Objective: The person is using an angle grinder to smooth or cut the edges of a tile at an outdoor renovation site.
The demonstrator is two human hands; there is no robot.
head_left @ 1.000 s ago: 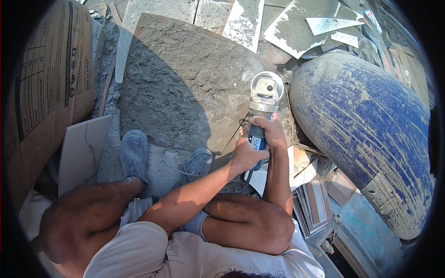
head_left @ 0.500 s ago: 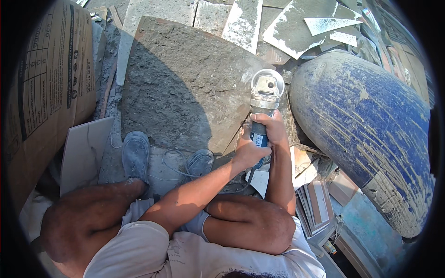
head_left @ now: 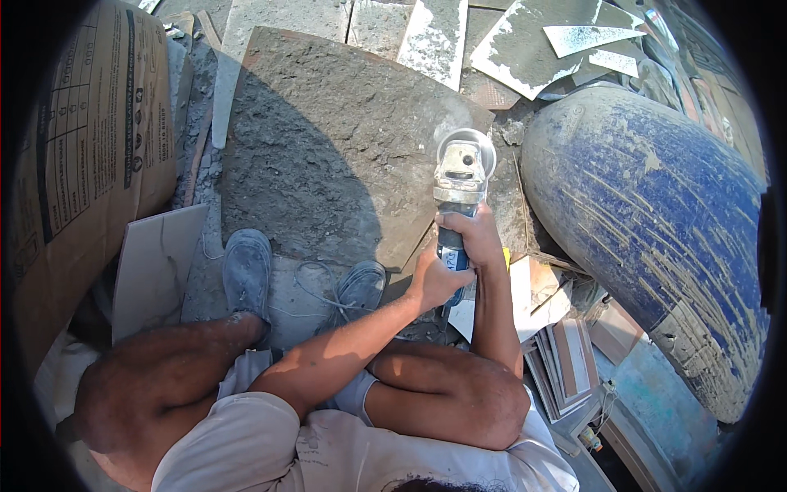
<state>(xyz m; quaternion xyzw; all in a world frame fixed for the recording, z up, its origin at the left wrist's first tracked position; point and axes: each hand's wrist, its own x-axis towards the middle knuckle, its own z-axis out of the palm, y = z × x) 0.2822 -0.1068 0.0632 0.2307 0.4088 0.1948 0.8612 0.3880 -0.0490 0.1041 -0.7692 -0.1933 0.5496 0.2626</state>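
Both my hands are closed round an angle grinder (head_left: pixel 461 174) with a metal head and a dark blue body. My right hand (head_left: pixel 479 235) grips the body just behind the head, and my left hand (head_left: pixel 438 280) wraps it lower down. At the right edge of a rough grey stone slab (head_left: pixel 328 139), the round disc or guard shows as a pale ring about the head. A faint puff of dust hangs over the slab just beyond it. The head hides where the disc meets the slab. A shadow covers the slab's left part.
A large blue, mud-caked rounded container (head_left: pixel 656 221) lies close on the right. Broken tiles (head_left: pixel 525 49) are spread at the far side. A big brown printed sack (head_left: pixel 106 139) stands left, near a leaning tile (head_left: pixel 156 271). A pale cord (head_left: pixel 307 283) runs by my shoes.
The grinder and both hands have shifted a little left and toward me along the slab's right edge. The view has moved slightly. Both hands keep their grip.
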